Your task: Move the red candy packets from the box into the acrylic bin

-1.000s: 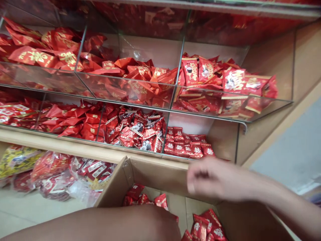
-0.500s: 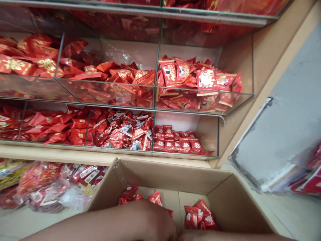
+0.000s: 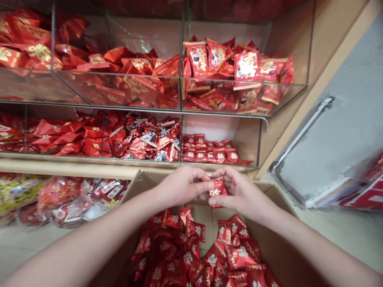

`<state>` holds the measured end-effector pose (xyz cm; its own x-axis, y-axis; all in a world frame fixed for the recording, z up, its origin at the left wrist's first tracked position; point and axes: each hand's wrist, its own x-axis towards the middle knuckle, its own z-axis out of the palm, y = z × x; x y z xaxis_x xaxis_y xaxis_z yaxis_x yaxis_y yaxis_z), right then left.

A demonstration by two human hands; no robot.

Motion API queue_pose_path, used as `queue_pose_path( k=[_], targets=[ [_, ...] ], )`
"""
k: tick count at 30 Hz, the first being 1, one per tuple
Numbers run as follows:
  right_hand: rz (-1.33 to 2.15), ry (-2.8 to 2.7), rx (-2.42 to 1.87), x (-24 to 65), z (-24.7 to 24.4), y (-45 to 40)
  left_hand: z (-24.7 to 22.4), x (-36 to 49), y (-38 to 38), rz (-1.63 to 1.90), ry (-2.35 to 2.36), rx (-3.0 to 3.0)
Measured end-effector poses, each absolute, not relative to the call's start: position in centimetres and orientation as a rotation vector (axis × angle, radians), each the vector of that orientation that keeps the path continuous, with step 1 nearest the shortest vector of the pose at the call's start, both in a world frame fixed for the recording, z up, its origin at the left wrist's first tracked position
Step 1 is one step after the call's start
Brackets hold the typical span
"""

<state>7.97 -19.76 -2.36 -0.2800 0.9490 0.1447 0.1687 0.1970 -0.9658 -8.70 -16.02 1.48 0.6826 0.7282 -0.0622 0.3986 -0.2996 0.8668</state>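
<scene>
Between my two hands is a small red candy packet [image 3: 216, 192] with a pale character on its front. My left hand [image 3: 188, 184] pinches its left side with thumb and fingers. On the other side, my right hand [image 3: 235, 190] grips it, thumb across the lower front. Both hands are above the far part of an open cardboard box [image 3: 278, 195]. Many like red packets [image 3: 188, 255] lie loose in the box below. Just beyond my hands, rows of matching packets [image 3: 206, 153] stand in the lower right shelf compartment.
Clear dividers split the wooden shelf [image 3: 89, 169] into compartments of red packets. Larger red packets with gold print [image 3: 221, 59] fill the upper right one. Plastic-bagged goods [image 3: 68, 199] lie on the floor at left. A grey wall [image 3: 338, 131] borders the shelf at right.
Both hands have risen from low in the box to its far edge, now holding a candy packet between them. The view has tipped downward, showing more packets in the box.
</scene>
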Motion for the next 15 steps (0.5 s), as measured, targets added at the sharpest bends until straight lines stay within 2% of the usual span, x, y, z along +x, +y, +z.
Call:
queue_pose_path(
  k=[4, 8, 15],
  targets=[
    [1.044, -1.631, -1.171, 8.4, -2.3, -20.3, 1.5, -8.3, -16.0, 0.652, 0.886, 1.719],
    [1.032, -1.754, -1.235, 8.9, -2.1, -20.4, 1.6, -8.4, -15.6, 0.788, 0.785, 1.877],
    [0.564, -1.959, -1.348, 8.7, -1.4, -20.9, 1.5, -8.6, -15.6, 0.927, 0.783, 2.051]
  ],
)
